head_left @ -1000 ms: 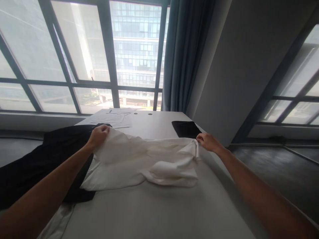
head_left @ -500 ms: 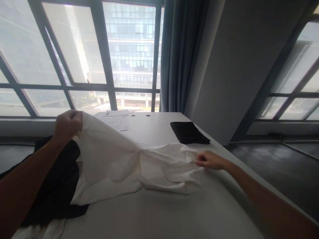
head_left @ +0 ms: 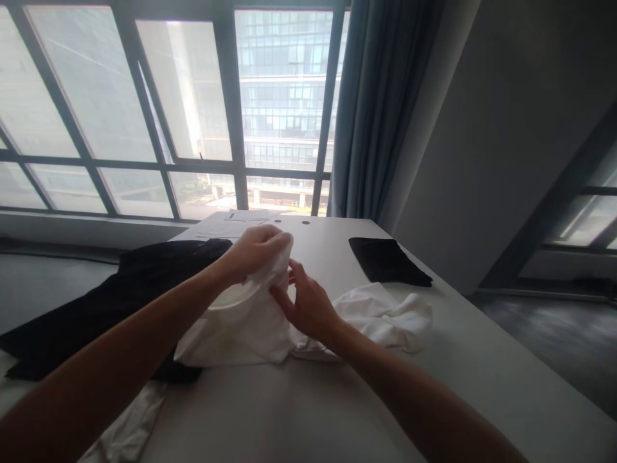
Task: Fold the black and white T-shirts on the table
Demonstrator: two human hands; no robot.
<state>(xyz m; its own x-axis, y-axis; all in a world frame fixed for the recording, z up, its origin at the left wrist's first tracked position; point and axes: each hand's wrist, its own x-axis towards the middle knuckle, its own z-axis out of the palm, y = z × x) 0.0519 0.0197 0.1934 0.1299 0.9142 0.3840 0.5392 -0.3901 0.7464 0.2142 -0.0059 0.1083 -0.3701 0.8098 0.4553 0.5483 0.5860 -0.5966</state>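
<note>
A crumpled white garment [head_left: 250, 334] lies on the table before me, one part raised in my hands. My left hand [head_left: 258, 251] is closed on the lifted edge, thumb pressed over the cloth. Just to the right, my right hand [head_left: 308, 302] curls round the same raised cloth, its thumb on the near side and its fingers partly hidden behind. A curved edge of the garment shows under my left hand. The rest of the white cloth lies bunched to the right, beyond my right wrist. What kind of garment it is, I cannot tell.
Black clothing [head_left: 159, 270] lies spread at the left, partly under the white garment. A folded black cloth [head_left: 390, 260] rests near the right edge of the white table [head_left: 337, 411]. Pale papers [head_left: 226, 222] lie at the far end, by the windows and a blue curtain [head_left: 385, 116].
My left hand has carried its edge of the white garment to the right. My right hand has let go of the far right end and come left to the raised part. The view has turned slightly left.
</note>
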